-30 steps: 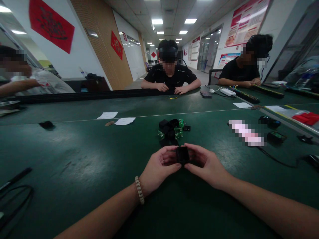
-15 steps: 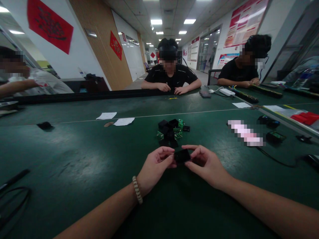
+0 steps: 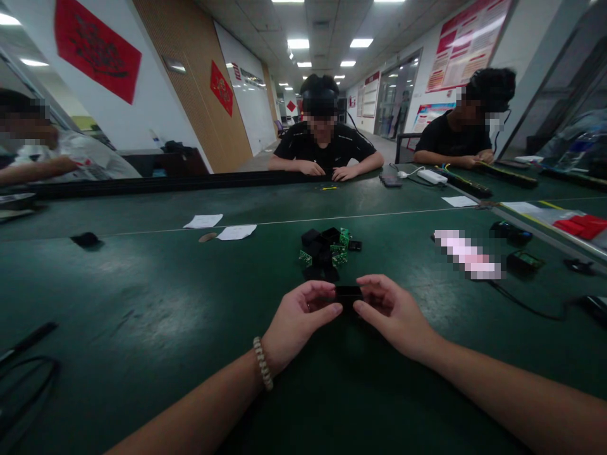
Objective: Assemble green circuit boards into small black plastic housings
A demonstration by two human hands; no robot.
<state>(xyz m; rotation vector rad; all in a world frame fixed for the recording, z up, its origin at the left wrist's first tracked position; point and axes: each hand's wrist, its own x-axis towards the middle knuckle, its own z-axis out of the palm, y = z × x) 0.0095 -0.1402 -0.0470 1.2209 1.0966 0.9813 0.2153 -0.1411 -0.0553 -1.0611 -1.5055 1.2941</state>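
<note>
Between my two hands is a small black plastic box (image 3: 348, 294), held over the green table (image 3: 199, 354). My left hand (image 3: 308, 309), with a beaded bracelet on the wrist, pinches the box's left side. Thumb and fingers of my right hand (image 3: 386, 309) grip its right side. Just beyond the box lies a pile of black plastic cases (image 3: 313, 240). Green circuit boards (image 3: 339, 255) are mixed in among them. What the box holds inside is too dark to make out.
Paper sheets (image 3: 237, 232) lie left of the pile. A blurred-out pink and white object (image 3: 467, 254) with a cable and a dark case (image 3: 524, 260) are at the right. Another cable (image 3: 28, 360) lies at the left. Co-workers (image 3: 325, 142) sit across the table.
The black box has been turned in my hands, from tilted with its broad face showing to level. My right fingers and left thumb have shifted along it.
</note>
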